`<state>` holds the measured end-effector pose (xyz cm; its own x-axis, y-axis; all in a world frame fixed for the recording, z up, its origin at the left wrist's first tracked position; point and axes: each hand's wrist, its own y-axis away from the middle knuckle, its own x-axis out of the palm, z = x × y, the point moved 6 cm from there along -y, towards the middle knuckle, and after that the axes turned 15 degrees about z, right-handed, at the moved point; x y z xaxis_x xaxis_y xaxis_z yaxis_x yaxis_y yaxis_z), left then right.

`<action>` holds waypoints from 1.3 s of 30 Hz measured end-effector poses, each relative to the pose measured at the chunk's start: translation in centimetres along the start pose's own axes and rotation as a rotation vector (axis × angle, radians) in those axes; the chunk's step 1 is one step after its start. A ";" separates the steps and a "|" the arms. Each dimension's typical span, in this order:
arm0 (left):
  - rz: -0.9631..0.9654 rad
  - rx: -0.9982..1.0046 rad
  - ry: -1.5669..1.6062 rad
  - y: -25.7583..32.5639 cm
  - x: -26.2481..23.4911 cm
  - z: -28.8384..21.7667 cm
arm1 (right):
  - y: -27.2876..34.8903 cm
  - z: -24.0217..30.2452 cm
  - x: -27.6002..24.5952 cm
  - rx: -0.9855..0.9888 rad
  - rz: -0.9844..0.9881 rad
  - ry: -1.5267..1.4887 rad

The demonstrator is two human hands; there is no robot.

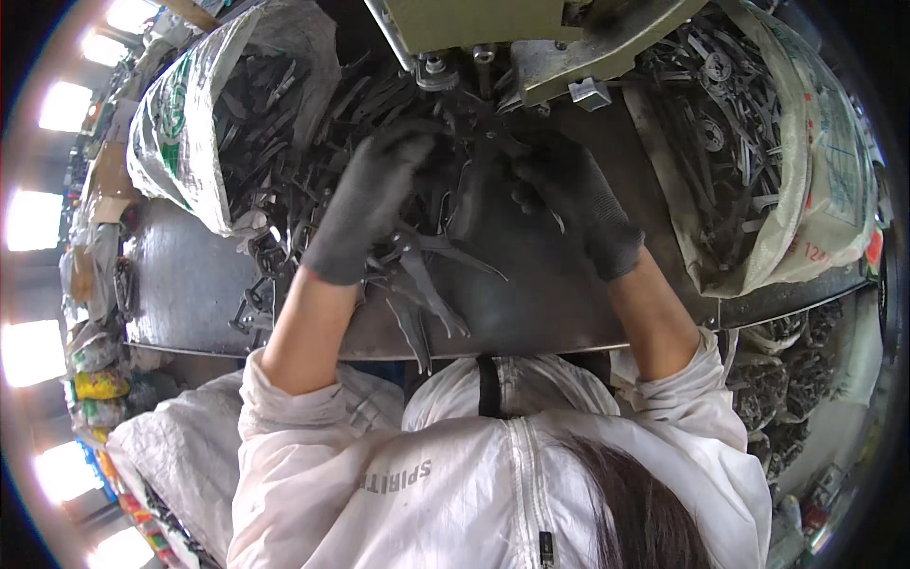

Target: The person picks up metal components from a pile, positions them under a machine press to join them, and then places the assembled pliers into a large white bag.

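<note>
My left hand point(393, 161), in a dark grey knit glove, reaches into flat, curved metal parts under the machine head. Its fingers are blurred and partly hidden against the dark metal. My right hand point(564, 175), gloved the same way, has its fingers curled round a dark metal part point(507, 142) that points toward the machine's spindle point(483, 59). Several branching metal parts point(417, 275) lie beside my left wrist, some reaching past the table's near edge. Behind my left hand, more long dark pieces point(355, 104) are heaped.
A green machine point(455, 24) overhangs the far side. An open white woven sack point(180, 142) of metal parts stands left; another sack point(796, 218) with metal pieces stands right. The dark metal table point(531, 294) ends just before my body. Bagged parts point(777, 379) sit low right.
</note>
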<state>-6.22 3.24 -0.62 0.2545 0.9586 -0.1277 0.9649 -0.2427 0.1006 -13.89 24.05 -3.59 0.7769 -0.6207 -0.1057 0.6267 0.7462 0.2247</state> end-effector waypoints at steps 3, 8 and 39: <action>-0.044 0.154 0.236 3.9 -0.9 -3.3 | -0.6 -4.3 0.1 0.052 0.042 -0.284; -0.414 0.066 -0.063 13.1 -2.1 -3.3 | -0.8 -4.5 0.4 0.096 0.003 -0.287; -0.984 -0.309 -0.808 22.2 -2.9 1.8 | -1.1 3.1 14.8 -0.297 -0.166 0.707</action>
<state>14.61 -5.17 0.19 -0.4724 0.3284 -0.8179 0.7410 0.6505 -0.1668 -3.23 13.28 -2.45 0.4632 -0.5034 -0.7294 0.6502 0.7523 -0.1063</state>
